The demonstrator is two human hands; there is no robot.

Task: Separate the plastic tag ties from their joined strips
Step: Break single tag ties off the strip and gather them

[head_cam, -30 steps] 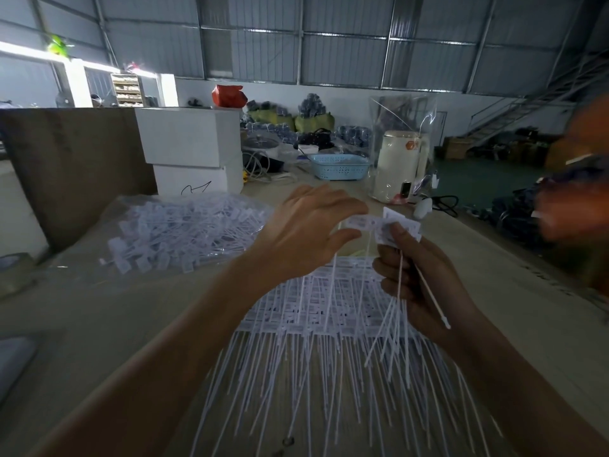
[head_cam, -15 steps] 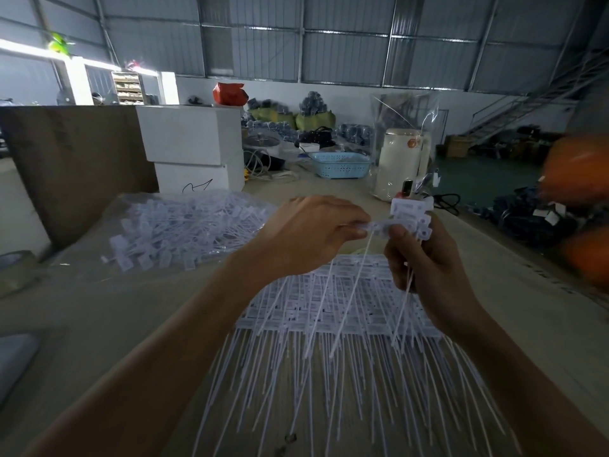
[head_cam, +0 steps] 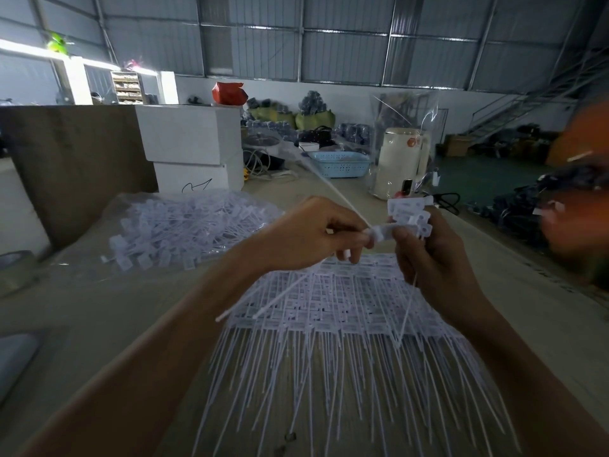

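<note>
**Both hands pinched on one tag strip, mid-air over the desk**

So the left hand [head_cam: 309, 235] has its fingertips clamped on the head of a single tag tie [head_cam: 379, 233], whose thin tail sticks up and away toward the far side of the desk. A couple more loose tails poke out below that hand. The right hand [head_cam: 431, 258] is clenched around a short joined strip [head_cam: 410, 214] of tag heads, tails hanging down past the wrist. The single tie's head sits right against the strip, can't tell if it's actually free or not.

Under the hands, a big fan of joined strips [head_cam: 329, 311] lies flat at the middle of the desk [head_cam: 99, 311], tails pointing to the near edge. Toward the far left there's a clear bag [head_cam: 184, 225] of tag ties. A blue basket [head_cam: 339, 163] sits at the far edge.
</note>
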